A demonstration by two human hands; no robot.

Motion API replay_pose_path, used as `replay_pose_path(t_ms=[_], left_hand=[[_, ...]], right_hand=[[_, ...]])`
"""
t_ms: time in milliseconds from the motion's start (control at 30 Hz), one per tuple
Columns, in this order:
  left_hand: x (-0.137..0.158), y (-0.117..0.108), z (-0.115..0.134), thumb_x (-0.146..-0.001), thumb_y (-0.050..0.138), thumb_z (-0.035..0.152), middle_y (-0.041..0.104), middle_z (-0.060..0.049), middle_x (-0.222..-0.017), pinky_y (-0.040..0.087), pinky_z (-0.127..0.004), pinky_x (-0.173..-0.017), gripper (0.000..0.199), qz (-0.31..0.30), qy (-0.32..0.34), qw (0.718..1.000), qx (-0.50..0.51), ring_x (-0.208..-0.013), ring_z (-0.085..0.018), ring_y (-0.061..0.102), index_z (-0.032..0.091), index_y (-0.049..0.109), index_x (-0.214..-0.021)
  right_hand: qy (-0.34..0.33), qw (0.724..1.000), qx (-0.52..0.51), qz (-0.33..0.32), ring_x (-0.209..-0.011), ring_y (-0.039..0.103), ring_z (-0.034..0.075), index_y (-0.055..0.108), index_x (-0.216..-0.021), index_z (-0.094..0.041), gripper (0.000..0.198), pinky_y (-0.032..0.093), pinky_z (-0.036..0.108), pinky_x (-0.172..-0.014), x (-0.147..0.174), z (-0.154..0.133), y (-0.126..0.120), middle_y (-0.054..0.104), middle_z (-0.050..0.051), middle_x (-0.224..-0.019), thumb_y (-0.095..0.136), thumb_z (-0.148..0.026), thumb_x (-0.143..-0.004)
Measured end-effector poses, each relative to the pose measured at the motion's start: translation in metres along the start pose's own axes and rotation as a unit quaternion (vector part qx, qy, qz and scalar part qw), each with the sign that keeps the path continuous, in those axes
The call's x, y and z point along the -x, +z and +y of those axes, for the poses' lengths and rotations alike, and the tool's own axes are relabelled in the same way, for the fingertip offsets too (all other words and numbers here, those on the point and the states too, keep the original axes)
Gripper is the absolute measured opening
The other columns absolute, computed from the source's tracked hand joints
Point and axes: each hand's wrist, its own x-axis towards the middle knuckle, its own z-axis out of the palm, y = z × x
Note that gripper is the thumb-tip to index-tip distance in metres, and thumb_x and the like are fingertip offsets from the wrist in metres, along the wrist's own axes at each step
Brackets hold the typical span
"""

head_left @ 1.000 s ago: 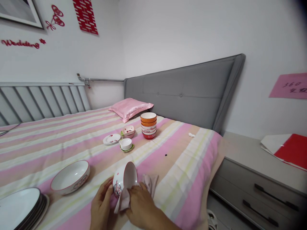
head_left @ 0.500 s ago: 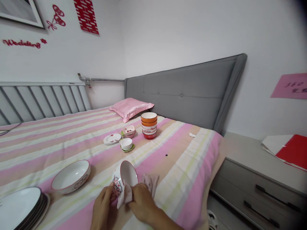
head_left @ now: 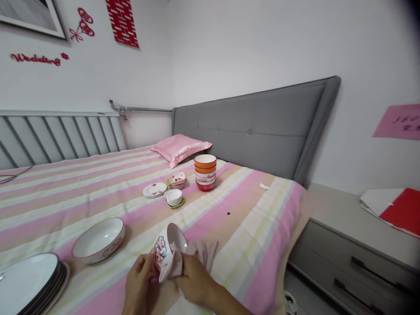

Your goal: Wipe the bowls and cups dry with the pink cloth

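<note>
A white bowl with a red rim and a floral print is tilted on its side between my hands, its opening turned to the right. My left hand grips the bowl's left side near its base, fingers closed. A pale pink cloth is bunched in my right hand, which presses it over the bowl's near rim. Part of the cloth folds round the outside of the bowl and part spreads to the right. The right fingertips are hidden behind cloth and bowl.
On the striped bedspread stand a wide bowl, a stack of dark-edged plates, a stack of bowls, small plates, small dishes and a pink pillow. A grey nightstand is at the right.
The bowl has turned slightly in my hands, and its opening looks narrower. My right hand has shifted the cloth a little along the rim. The view has moved slightly.
</note>
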Motion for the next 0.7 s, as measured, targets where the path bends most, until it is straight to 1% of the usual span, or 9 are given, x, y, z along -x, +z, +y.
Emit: replay_pose_path(t_ms=[67,133,200,267,367,433,500,600,700], left_hand=[[0.003,0.004,0.004,-0.046,0.081,0.051,0.039,0.007,-0.049,0.027,-0.019,-0.041,0.048,0.005,-0.026,0.998,0.049,-0.046,-0.007,0.032,0.017,0.049,-0.055],[0.004,0.006,0.004,-0.045,0.082,0.048,0.035,0.009,-0.049,0.025,-0.019,-0.04,0.049,0.01,-0.034,0.996,0.084,-0.045,-0.006,0.03,0.018,0.045,-0.054],[0.002,0.005,0.0,-0.047,0.082,0.045,0.035,0.009,-0.05,0.026,-0.019,-0.04,0.047,0.008,-0.022,0.996,0.09,-0.044,-0.006,0.031,0.018,0.045,-0.055],[-0.003,0.002,-0.006,-0.048,0.082,0.044,0.04,0.008,-0.052,0.026,-0.019,-0.04,0.044,0.002,-0.01,0.996,0.084,-0.045,-0.006,0.034,0.017,0.048,-0.057],[-0.008,-0.003,-0.013,-0.049,0.082,0.044,0.043,0.007,-0.054,0.027,-0.019,-0.039,0.044,-0.001,-0.009,0.997,0.079,-0.045,-0.007,0.037,0.017,0.05,-0.06],[-0.01,-0.004,-0.016,-0.049,0.082,0.046,0.043,0.007,-0.053,0.026,-0.019,-0.039,0.045,0.001,-0.01,0.997,0.079,-0.044,-0.007,0.037,0.017,0.05,-0.061],[-0.011,-0.004,-0.016,-0.049,0.082,0.047,0.043,0.007,-0.052,0.026,-0.019,-0.038,0.046,0.001,-0.015,0.997,0.079,-0.044,-0.007,0.037,0.017,0.05,-0.062],[-0.008,-0.002,-0.013,-0.049,0.082,0.049,0.042,0.007,-0.052,0.028,-0.019,-0.039,0.046,-0.002,-0.02,0.997,0.076,-0.044,-0.007,0.037,0.017,0.05,-0.062],[-0.004,-0.001,-0.007,-0.051,0.081,0.051,0.045,0.006,-0.053,0.031,-0.019,-0.041,0.046,-0.011,-0.009,0.998,0.06,-0.045,-0.008,0.04,0.017,0.052,-0.062]], right_hand=[[-0.008,0.996,0.08,-0.031,-0.092,0.068,0.023,0.068,-0.102,-0.02,0.031,0.048,0.028,-0.078,0.002,0.002,0.0,0.073,0.006,-0.099,0.055,-0.016,-0.074],[-0.024,0.985,0.159,-0.055,-0.092,0.068,0.025,0.068,-0.098,-0.017,0.029,0.046,0.031,-0.084,0.003,0.005,0.0,0.073,0.009,-0.095,0.055,-0.015,-0.072],[-0.04,0.97,0.233,-0.06,-0.095,0.067,0.027,0.068,-0.096,-0.014,0.028,0.041,0.035,-0.093,0.002,0.009,0.0,0.073,0.012,-0.093,0.056,-0.015,-0.071],[-0.049,0.957,0.279,-0.058,-0.098,0.065,0.028,0.068,-0.096,-0.013,0.027,0.034,0.039,-0.101,0.002,0.012,-0.001,0.072,0.013,-0.094,0.057,-0.017,-0.071],[-0.047,0.951,0.299,-0.055,-0.102,0.063,0.028,0.068,-0.098,-0.012,0.029,0.027,0.041,-0.106,0.002,0.014,-0.001,0.071,0.014,-0.097,0.06,-0.022,-0.072],[-0.041,0.949,0.307,-0.053,-0.102,0.063,0.027,0.068,-0.099,-0.012,0.03,0.026,0.041,-0.107,0.002,0.014,0.0,0.071,0.014,-0.098,0.06,-0.021,-0.072],[-0.04,0.947,0.315,-0.055,-0.099,0.064,0.026,0.069,-0.097,-0.012,0.028,0.03,0.039,-0.103,0.002,0.014,0.001,0.072,0.014,-0.096,0.058,-0.019,-0.072],[-0.039,0.949,0.308,-0.05,-0.094,0.066,0.025,0.071,-0.091,-0.012,0.026,0.038,0.034,-0.094,0.001,0.016,0.003,0.073,0.014,-0.092,0.055,-0.013,-0.07],[-0.009,0.96,0.278,-0.023,-0.092,0.067,0.027,0.073,-0.089,-0.013,0.026,0.044,0.032,-0.082,0.001,0.015,0.004,0.073,0.015,-0.091,0.055,-0.012,-0.07]])
